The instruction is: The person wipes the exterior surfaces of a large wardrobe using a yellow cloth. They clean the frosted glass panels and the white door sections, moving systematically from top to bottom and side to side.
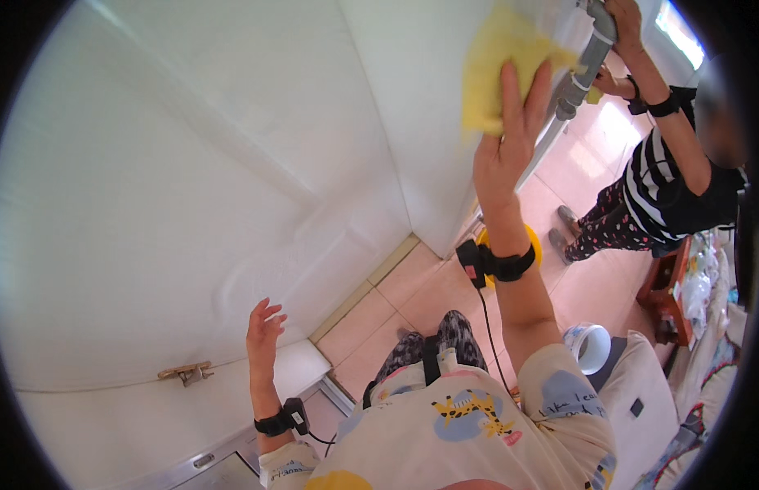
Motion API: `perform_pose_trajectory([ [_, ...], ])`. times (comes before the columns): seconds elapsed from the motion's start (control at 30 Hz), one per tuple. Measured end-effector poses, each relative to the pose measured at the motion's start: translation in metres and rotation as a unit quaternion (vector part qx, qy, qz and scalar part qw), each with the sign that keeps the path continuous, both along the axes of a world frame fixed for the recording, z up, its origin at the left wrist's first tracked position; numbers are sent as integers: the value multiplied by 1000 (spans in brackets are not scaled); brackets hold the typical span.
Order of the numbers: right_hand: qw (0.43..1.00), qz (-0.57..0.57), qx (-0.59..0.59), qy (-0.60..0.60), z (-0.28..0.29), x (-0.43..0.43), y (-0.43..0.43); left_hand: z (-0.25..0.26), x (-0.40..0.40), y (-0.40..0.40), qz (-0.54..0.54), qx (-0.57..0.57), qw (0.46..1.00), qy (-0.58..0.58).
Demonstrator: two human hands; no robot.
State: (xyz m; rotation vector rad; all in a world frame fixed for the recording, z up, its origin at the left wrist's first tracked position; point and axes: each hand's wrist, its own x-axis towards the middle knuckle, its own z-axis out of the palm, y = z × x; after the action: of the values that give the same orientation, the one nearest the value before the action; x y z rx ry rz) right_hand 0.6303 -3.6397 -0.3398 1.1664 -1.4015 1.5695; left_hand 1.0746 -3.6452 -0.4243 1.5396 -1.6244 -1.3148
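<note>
My right hand [505,162], raised to the upper right, presses a yellow cloth [484,79] to the white wall [410,86]. Two fingers lie spread over the cloth, which is blurred. My left hand [264,331] is low in front of the wall panel [189,202] with nothing in it, its fingers loosely bent and apart. Whether its fingertips touch the panel I cannot tell. A grey plastic pipe [590,58] runs just right of the cloth.
At the right another person [655,177] has one hand on the pipe. A yellow round container [534,242] is partly behind my wrist. A white bin [592,349], a cushion [639,386] and a reddish wooden table [667,294] stand right. A clip [192,373] hangs on a line, lower left.
</note>
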Motion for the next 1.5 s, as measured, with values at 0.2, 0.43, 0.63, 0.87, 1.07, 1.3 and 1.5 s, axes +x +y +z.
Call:
perform_pose_trajectory([
  [0.2,1000,-2,8,-4,-4,-5,-10,50,-116,-10,-144,-128,981,4],
  [0.43,985,79,147,-39,-108,-14,23,92,-273,5,-260,-260,930,-6],
  [0.63,981,159,110,-20,-16,-33,25,102,-348,10,-158,-261,943,136],
  [0.87,953,209,219,-31,-60,-33,52,72,-363,17,-50,-156,959,230],
  [1.07,944,282,170,-26,-78,-85,81,84,-290,12,243,-199,866,390],
  [1.3,968,251,10,14,2,-70,12,216,-355,-31,68,-477,809,338],
  [1.5,985,157,49,51,-2,-69,6,183,-397,-81,-222,-673,676,201],
])
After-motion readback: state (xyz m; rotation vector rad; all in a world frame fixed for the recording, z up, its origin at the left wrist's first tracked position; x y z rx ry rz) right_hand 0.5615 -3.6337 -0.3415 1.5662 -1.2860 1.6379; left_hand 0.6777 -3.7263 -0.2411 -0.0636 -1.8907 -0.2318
